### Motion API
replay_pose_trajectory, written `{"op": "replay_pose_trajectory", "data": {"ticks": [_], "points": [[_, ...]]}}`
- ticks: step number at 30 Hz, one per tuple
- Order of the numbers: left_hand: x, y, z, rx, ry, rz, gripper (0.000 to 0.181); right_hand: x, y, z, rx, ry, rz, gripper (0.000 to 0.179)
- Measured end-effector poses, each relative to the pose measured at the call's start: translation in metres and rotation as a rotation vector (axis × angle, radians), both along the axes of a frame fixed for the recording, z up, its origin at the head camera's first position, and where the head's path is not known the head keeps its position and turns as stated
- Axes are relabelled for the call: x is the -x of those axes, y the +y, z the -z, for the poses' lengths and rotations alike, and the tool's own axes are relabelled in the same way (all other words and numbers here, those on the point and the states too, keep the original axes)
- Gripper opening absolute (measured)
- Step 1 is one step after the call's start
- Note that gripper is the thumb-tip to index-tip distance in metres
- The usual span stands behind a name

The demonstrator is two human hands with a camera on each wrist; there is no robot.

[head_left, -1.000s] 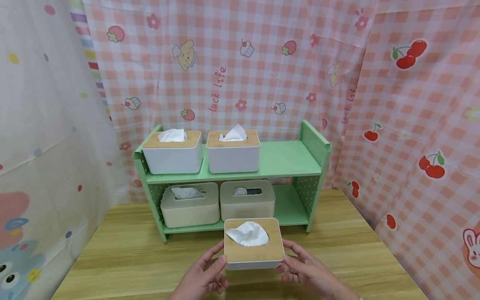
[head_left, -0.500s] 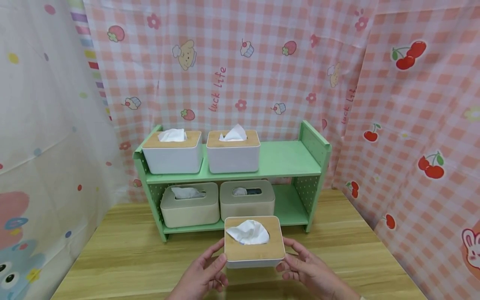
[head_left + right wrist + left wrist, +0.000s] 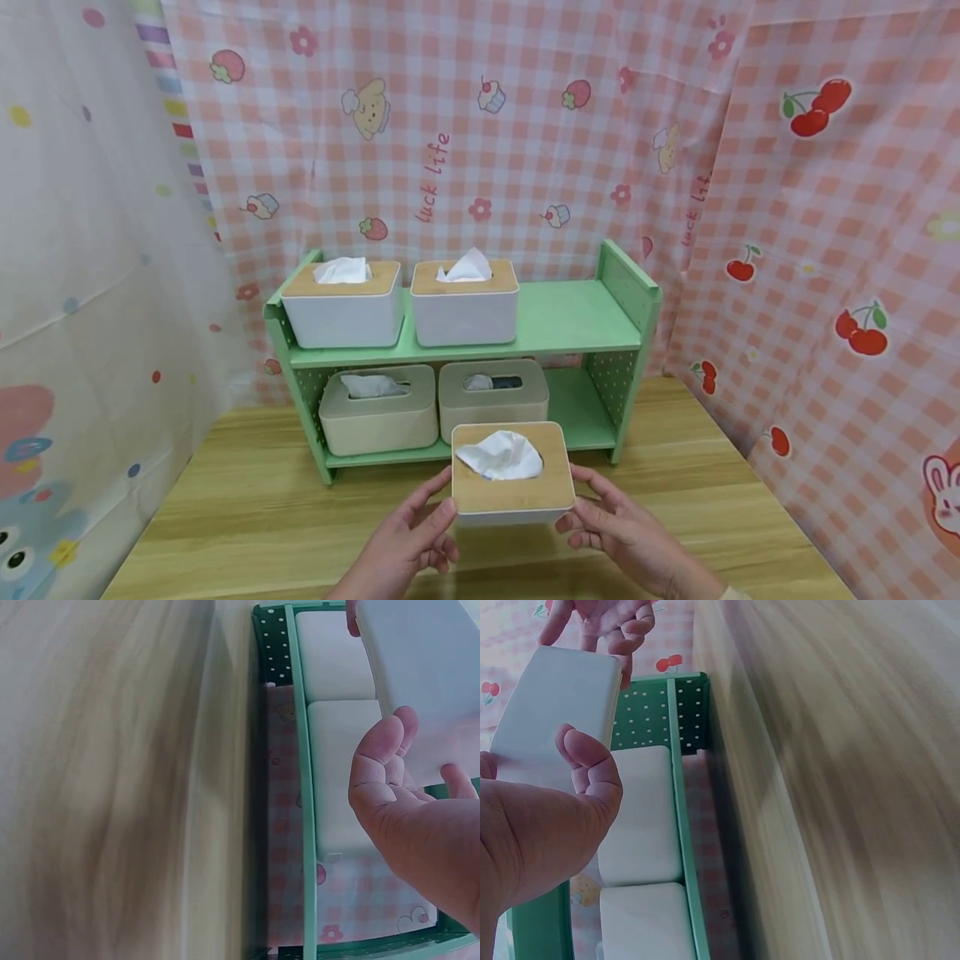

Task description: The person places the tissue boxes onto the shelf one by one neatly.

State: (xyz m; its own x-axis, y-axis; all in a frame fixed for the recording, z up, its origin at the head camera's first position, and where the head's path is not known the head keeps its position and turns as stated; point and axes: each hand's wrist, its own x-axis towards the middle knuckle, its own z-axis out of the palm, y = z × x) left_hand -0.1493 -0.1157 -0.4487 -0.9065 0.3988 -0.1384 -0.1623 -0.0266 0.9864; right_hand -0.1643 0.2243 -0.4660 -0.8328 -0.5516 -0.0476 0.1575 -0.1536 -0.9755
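Note:
A white tissue box (image 3: 513,493) with a wooden lid and a tissue poking out is held up over the table, in front of the shelf. My left hand (image 3: 408,537) grips its left side, thumb at the front corner. On the opposite side my right hand (image 3: 626,533) holds it the same way. Both wrist views show the box from its white side, the left wrist view with the left hand (image 3: 551,817) near and the right wrist view with the right hand (image 3: 420,817) near. Some fingers are hidden by the box.
A green two-tier shelf (image 3: 577,317) stands behind. Its upper tier carries two white wood-lidded tissue boxes, one at left (image 3: 345,321) and another beside it (image 3: 467,318). Below sit two beige tissue boxes, left (image 3: 378,425) and right (image 3: 491,412). The wooden table (image 3: 240,508) meets patterned curtains.
Both hands have raised the white tissue box slightly and moved it a little toward the shelf, with its lid tilted more toward the head camera. The grip stays the same.

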Motion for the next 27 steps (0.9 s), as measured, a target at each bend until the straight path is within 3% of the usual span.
{"op": "replay_pose_trajectory", "data": {"ticks": [12, 27], "points": [[0.003, 0.006, -0.012, -0.011, 0.005, 0.004, 0.074, 0.003, 0.006, -0.011, -0.015, 0.009, 0.017, 0.038], [0.012, 0.019, -0.025, -0.030, 0.049, -0.015, 0.072, 0.005, 0.016, -0.020, 0.021, 0.147, 0.027, 0.040]]}}
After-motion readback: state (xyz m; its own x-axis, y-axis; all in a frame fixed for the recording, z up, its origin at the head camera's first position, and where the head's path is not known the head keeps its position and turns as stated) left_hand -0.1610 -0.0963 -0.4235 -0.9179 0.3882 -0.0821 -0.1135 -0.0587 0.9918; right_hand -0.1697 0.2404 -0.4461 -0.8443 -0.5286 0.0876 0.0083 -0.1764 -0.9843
